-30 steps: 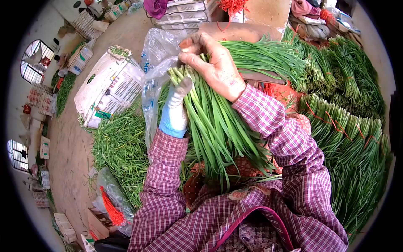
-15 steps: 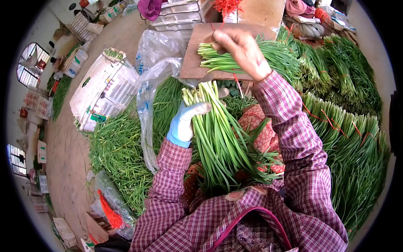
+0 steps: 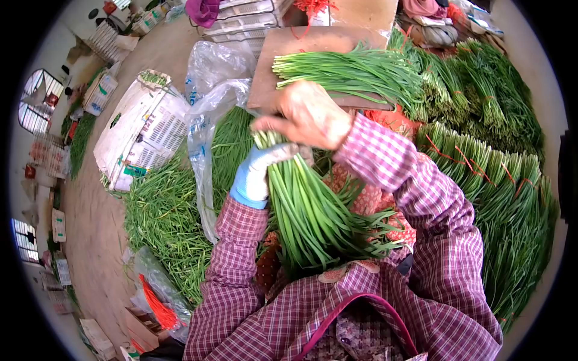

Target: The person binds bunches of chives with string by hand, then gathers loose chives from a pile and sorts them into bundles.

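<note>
A bunch of green garlic chives is upright in my left hand, which wears a white and blue glove. Its gloved fingers close round the pale stems, and the leaves fan down toward my lap. My right hand, bare and smeared by motion, is over the cut ends at the top of the bunch. Its fingertips are blurred, so I cannot tell whether they grip anything. Beyond it, another bunch of chives lies on a brown board.
Loose chives are heaped at the left beside a clear plastic bag and a white box. Tied bunches stand along the right. Red ties hang behind the board; more red ties lie lower left.
My right hand has come down from above the board to the stem ends of the held bunch. My left hand still grips the chives.
</note>
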{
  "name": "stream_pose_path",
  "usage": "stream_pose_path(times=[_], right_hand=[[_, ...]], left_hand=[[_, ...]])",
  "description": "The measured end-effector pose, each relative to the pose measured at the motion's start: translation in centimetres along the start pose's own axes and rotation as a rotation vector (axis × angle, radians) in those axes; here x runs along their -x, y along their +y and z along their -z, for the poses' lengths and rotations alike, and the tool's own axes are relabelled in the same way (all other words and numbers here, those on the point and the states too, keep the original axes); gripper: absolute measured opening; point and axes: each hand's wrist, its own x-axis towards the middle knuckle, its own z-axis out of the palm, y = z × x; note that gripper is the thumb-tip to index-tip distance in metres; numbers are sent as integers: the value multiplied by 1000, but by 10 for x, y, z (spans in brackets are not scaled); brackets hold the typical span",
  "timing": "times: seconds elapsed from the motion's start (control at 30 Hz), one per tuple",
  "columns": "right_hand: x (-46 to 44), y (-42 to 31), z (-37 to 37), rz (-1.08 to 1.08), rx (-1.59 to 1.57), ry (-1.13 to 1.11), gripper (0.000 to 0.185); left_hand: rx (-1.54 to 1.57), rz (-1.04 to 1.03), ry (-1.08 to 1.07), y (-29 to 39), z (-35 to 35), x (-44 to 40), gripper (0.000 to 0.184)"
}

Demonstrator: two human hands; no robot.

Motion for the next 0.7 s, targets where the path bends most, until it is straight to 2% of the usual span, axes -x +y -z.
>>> stream_pose_path(times=[0.03,0.1,0.13,0.17,0.2,0.23,0.3,0.33,0.37,0.43,0.5,0.57,0.6,0.63,0.67,0.7], right_hand=[[-10,10,-9,40,88,199,34],[-27,33,-5,-148,-268,368,32],[-30,36,1,-188,-424,409,30],[-31,38,6,-226,-584,448,29],[-29,39,9,-277,-630,281,30],[-28,35,3,-276,-643,281,30],[-24,20,-13,155,-768,229,46],[-17,11,-19,148,-773,88,62],[-11,4,-31,174,-591,98,67],[3,5,-65,299,-451,93,67],[28,14,-77,120,-317,-114,63],[56,49,-113,-2,-45,-129,47],[67,63,-120,-40,122,-264,42],[74,72,-122,-163,245,-429,43],[77,82,-120,-379,251,-650,40],[69,70,-94,-486,300,-746,38]], left_hand=[[-17,-4,31,3,-6,0,32],[-130,-95,-38,16,-9,0,32],[-90,-157,-66,27,-9,-1,48],[-48,-220,4,40,-13,5,51],[-2,-280,-11,55,-1,2,49],[-56,-398,46,71,-3,5,45],[-6,-531,78,101,3,10,39],[5,-596,28,117,12,10,34],[-51,-702,63,128,17,13,29],[28,-739,-23,159,38,22,27],[72,-774,-33,188,55,36,23],[1,-847,41,206,65,53,22],[-54,-908,105,212,70,61,22],[-69,-918,110,217,75,68,22],[-100,-934,125,221,79,74,22],[-129,-950,138,223,82,77,22]])
